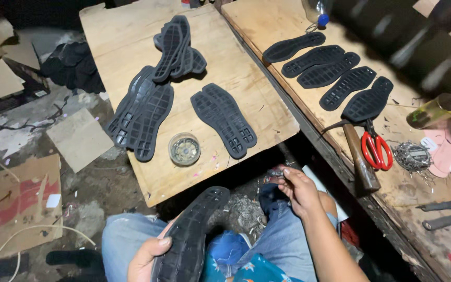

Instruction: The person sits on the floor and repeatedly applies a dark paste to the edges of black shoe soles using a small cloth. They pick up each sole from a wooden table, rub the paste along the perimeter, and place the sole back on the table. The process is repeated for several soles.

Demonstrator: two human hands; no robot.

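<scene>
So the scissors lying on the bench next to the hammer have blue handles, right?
Not quite. The scissors do lie on the bench next to the hammer, but their handles are red, not blue. The head view shows this clearly. The only blue thing up there is a small cap at the far edge of the bench.

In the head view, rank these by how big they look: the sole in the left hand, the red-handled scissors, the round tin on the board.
1. Black rubber sole held in the left hand: largest, though nearest the camera.
2. Red-handled scissors.
3. Round tin: close to the scissors, so that order is unsure.
</scene>
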